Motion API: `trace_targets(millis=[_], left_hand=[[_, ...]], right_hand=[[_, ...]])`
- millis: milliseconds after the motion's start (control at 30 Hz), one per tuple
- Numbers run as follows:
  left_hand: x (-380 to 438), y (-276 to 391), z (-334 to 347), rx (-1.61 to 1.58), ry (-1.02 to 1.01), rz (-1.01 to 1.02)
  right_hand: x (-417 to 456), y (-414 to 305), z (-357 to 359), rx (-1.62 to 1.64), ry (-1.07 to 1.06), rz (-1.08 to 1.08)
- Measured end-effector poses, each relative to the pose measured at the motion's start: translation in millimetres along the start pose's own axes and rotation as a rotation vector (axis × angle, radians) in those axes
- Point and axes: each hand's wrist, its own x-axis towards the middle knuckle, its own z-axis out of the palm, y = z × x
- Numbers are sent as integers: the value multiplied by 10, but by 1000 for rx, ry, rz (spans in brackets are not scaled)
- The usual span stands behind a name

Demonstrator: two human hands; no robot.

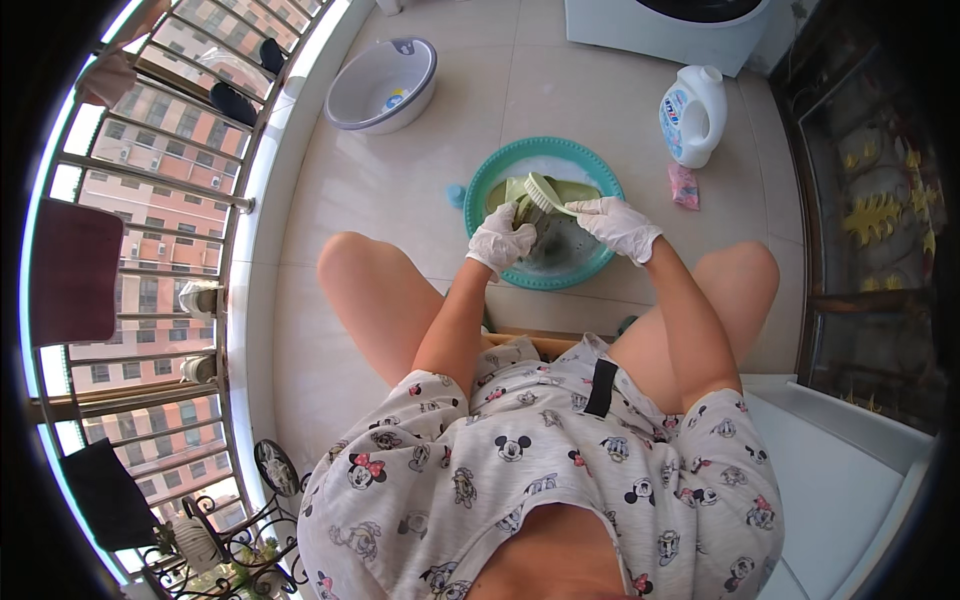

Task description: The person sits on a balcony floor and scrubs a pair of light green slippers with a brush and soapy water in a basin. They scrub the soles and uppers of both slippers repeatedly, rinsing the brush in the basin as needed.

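Note:
My right hand (619, 227), in a white disposable glove, grips the handle of a pale green scrub brush (541, 193). The bristles face down and to the left, above the basin. My left hand (501, 238), gloved the same way, is closed on part of an olive-green item (577, 192); folds and my fingers hide its exact kind. Both hands are over a round teal plastic basin (553, 283) on the floor between my knees. Cloudy, greyish water (559, 251) fills its bottom, with white suds at the far side.
A white-and-grey basin (409, 112) stands at far left. A white detergent bottle (701, 154) and a pink packet (684, 187) are on the right. A blue cap (455, 196) lies beside the teal basin. Balcony railings (161, 172) run along the left, near a wrought-iron plant stand (247, 547).

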Motion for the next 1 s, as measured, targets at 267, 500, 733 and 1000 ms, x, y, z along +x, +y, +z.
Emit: trace_targets(millis=[267,500,733,1000], left_hand=[[114,-441,109,-662,122,189],[282,-841,126,-341,96,20],[138,-465,44,-262,63,-95],[136,-556,70,-359,75,-319]], right_hand=[[-67,-76,23,164,136,200],[61,292,242,53,79,258],[306,863,399,-313,223,472],[127,763,607,-279,166,217]])
